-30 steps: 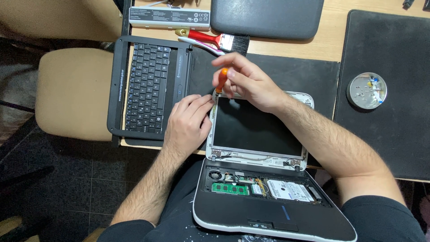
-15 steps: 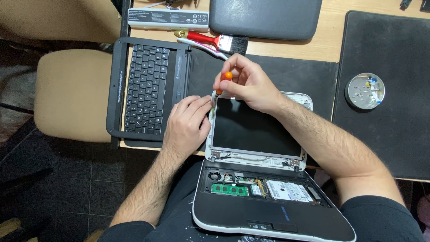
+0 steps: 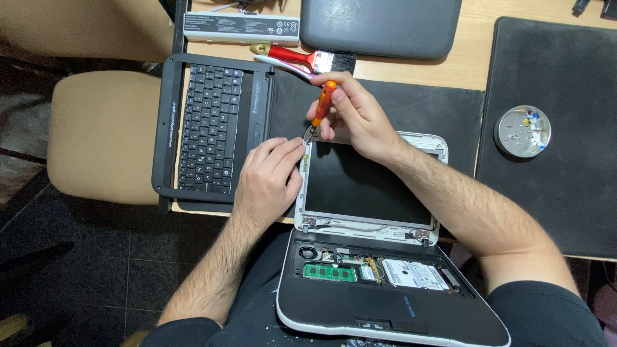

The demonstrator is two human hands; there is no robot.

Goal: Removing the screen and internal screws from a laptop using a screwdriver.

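You had your right hand [image 3: 360,119] pinched around the orange screwdriver [image 3: 322,103], and over the last second the tool shifted: a moment before it lay lower and flatter against the top-left corner of the laptop screen [image 3: 366,186], and by this moment you had tipped it more upright, the handle raised clear of your fingers and the tip set down at that same corner of the screen's frame. That reads as you seating the tip on a fastener there rather than leaving the spot, though the screw itself was too small to make out.

Your left hand [image 3: 270,183] had barely moved. It lay flat with fingers together, pressed on the left edge of the screen, steadying it.

The screen lay face up, hinged to the opened laptop base [image 3: 385,302] on your lap. Left of the screen sat the removed keyboard [image 3: 209,128]; above it lay a red-handled brush [image 3: 308,59]; well to its right stood a small round dish [image 3: 522,132] of loose screws.
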